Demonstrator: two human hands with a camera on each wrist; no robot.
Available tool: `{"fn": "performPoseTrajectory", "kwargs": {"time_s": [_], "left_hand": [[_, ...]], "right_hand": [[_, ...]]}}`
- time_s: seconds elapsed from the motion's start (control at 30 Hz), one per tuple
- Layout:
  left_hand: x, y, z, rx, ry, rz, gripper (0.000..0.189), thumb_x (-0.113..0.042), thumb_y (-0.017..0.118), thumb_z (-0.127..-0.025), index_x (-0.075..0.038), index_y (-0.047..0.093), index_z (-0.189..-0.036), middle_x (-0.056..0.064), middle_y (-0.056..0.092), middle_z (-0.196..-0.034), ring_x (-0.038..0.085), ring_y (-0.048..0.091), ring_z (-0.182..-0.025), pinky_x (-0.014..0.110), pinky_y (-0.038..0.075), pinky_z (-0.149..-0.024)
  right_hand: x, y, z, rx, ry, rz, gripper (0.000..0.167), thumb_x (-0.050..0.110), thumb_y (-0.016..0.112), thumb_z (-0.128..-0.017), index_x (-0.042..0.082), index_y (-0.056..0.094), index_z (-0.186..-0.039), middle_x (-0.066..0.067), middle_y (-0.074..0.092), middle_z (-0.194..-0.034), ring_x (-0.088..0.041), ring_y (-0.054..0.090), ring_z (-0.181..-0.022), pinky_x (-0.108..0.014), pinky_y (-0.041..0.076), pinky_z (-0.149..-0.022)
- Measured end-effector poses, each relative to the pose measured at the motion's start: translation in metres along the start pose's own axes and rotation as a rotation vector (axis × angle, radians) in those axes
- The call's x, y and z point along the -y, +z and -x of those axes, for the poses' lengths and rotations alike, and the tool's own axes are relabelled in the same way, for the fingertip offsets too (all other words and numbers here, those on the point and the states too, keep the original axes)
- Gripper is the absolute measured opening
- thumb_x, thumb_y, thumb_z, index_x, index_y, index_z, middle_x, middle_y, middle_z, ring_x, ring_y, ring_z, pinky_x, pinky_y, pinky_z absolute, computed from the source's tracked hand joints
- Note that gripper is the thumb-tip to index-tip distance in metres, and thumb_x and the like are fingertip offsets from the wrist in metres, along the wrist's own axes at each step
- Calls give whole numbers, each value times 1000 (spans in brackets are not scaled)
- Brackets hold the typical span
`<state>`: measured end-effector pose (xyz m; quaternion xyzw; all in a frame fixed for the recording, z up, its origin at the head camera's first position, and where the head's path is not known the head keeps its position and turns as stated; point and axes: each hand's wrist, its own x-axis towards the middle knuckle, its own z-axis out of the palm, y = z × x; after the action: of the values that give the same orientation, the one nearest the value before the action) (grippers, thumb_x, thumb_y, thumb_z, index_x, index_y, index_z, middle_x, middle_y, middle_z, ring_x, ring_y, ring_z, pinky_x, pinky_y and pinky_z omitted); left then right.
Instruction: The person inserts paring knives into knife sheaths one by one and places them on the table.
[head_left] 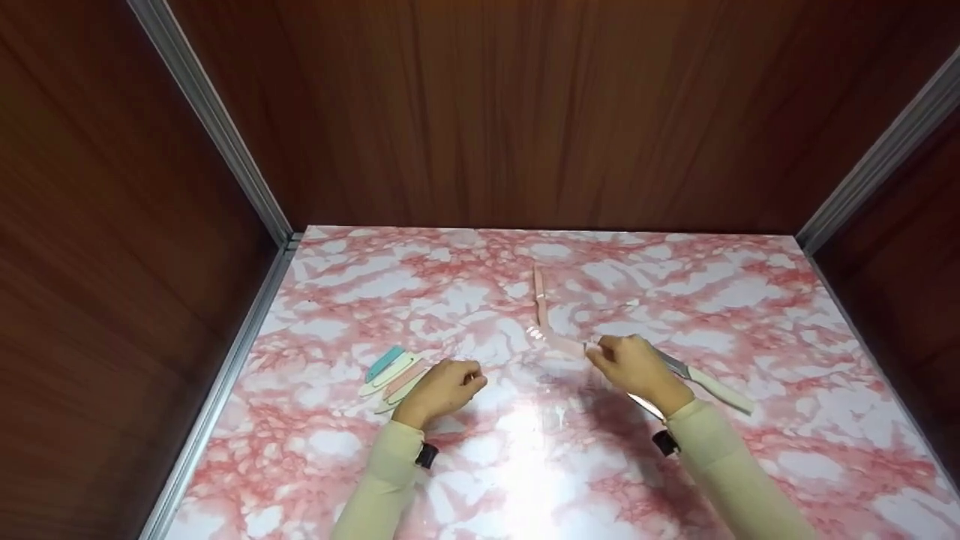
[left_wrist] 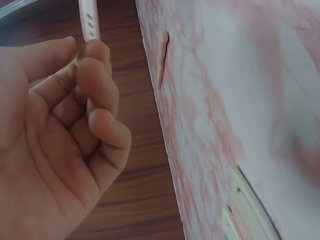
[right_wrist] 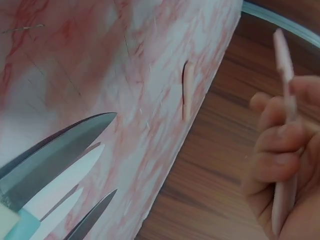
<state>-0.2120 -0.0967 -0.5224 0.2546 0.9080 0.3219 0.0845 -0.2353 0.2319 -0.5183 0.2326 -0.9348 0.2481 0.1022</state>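
Over table [head_left: 315, 457], pink knife [head_left: 564, 344] jutting from right grip [head_left: 634, 366]

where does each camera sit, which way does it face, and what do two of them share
Head: worn on the head, facing forward and down over the pink-and-white marbled tabletop; left hand, right hand and pale-yellow sleeves show.
Left wrist: looks past the left palm toward the brown wood-grain panel.
Right wrist: looks past a grey knife blade toward that panel; the right hand grips a slim pale-pink item.
Shared: both wrist views show a pink strip near the tabletop's far edge.
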Motion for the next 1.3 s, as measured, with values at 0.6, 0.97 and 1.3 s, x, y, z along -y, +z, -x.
{"fn": "performPoseTrajectory", "kwargs": {"time_s": [0.6,0.97,1.3], "left_hand": [[18,3,19,10,-86,-32,22,-21,52,-97,-15,54,-75,-7,42,-60,8,38,-54,25,33,-54],[25,6,27,3,-64,-59,27,-19,53,-96,-16,49,-69,-8,37,-57,7,35,-52,24,30,-52],[29,6,32,-4,-76,-82,24,-19,54,-95,-16,52,-71,-8,41,-60,8,39,-55,26,32,-53]], "right_hand": [[-23,14,-25,32,300,57,6,4,58,-80,4,54,-75,-7,55,-66,-27,54,-62,-46,45,-60],[-27,23,-45,80,418,135,14,9,55,-84,-5,56,-81,-27,61,-80,-46,61,-75,-55,46,-63],[-29,39,-61,162,474,225,21,16,59,-85,-6,60,-86,-30,62,-83,-46,61,-78,-55,47,-65]]}}
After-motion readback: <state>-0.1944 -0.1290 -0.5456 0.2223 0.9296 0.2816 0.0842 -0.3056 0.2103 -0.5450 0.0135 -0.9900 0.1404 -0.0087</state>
